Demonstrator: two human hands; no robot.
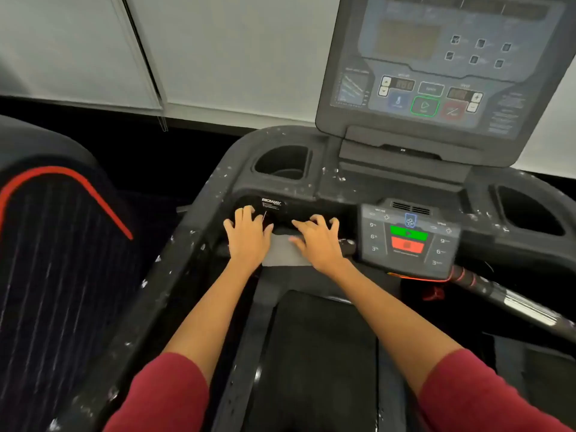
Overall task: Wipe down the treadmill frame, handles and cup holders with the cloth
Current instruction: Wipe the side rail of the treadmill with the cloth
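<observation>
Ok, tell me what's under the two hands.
A grey cloth lies under the left hand and right hand, spread over the treadmill's front crossbar. Only the strip between the hands shows; the rest, and the bar beneath, is covered.

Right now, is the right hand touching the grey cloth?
Touching. The head view shows the right hand lying on the grey cloth, fingers spread over its edge.

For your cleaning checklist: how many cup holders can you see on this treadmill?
2: a left cup holder beside the console's base, and a right cup holder past the small control panel.
</observation>
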